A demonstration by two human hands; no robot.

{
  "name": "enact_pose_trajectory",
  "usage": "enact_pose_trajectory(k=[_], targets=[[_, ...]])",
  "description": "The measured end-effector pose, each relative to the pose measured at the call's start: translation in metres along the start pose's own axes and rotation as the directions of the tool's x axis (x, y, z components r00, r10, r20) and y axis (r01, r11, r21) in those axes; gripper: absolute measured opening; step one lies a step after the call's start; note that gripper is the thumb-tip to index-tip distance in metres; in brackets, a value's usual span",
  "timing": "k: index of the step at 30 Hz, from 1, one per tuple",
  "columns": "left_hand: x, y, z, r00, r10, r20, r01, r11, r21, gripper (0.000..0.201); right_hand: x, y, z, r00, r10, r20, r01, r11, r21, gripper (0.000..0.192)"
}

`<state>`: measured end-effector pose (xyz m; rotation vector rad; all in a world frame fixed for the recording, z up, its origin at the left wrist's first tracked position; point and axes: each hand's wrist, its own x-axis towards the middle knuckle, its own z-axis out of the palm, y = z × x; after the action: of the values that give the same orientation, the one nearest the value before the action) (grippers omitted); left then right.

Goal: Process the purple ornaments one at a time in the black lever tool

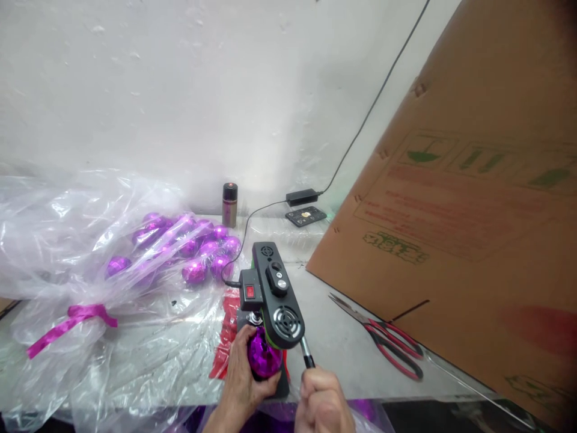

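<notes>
Right hand (322, 400) clenched on lever (307, 355); left hand (243, 376) cupped around purple ball (262, 355) under machine (273, 291); scissors (383, 337) laid at 3 o'clock on grey bench (342, 343); white wall (180, 90) at 12.

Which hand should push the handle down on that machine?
The right hand, probably. It already grips the lever of the black machine, while the left hand is busy holding the shiny purple ball under it.
</notes>
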<state>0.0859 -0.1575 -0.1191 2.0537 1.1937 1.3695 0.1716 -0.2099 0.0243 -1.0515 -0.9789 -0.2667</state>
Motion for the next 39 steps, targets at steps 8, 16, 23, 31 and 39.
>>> enact_pose_trajectory(k=[8, 16, 23, 31, 39], targets=[[-0.001, -0.008, 0.004, 1.0, 0.001, 0.02, 0.0, 0.999, -0.043, 0.087, 0.054, -0.04, 0.003, 0.978, 0.196, 0.076, -0.198, 0.98, 0.024, 0.045], [-0.052, 0.0, -0.052, 0.998, -0.022, 0.053, 0.027, 0.996, -0.089, 0.085, 0.062, -0.026, -0.017, 0.941, 0.021, 0.336, -0.049, 0.996, 0.075, 0.035], [-0.114, 0.03, -0.062, 0.766, 0.351, 0.539, -0.316, 0.935, -0.16, 0.108, 0.069, -0.019, -0.03, 0.855, -0.104, 0.509, 0.088, 0.995, 0.055, 0.03], [-0.124, 0.077, 0.023, 0.714, 0.211, 0.667, -0.196, 0.976, -0.099, 0.095, 0.076, -0.018, -0.038, 0.788, -0.14, 0.599, 0.144, 0.989, 0.043, 0.027], [-0.089, 0.06, -0.009, 0.898, 0.23, 0.376, -0.191, 0.972, -0.14, 0.021, 0.075, -0.016, -0.039, 0.79, -0.165, 0.59, 0.183, 0.983, 0.03, 0.026]])
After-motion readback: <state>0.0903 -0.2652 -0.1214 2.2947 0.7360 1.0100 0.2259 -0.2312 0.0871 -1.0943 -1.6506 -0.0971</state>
